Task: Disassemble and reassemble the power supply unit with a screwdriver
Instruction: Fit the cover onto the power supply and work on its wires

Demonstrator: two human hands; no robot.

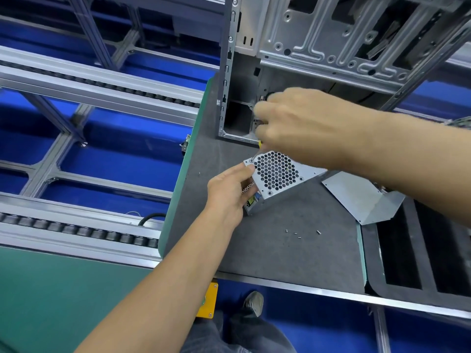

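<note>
Four loose screws (pixel 295 233), one power supply unit (pixel 277 174), one screwdriver (pixel 256 152).

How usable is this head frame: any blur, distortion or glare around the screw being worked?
Head view: right hand is motion-smeared, left hand sharper; the power supply grille and screwdriver tip read clearly; wide-angle lens bends the conveyor rails and computer case; lighting even, no harsh glare; loose screws small but visible.
</note>
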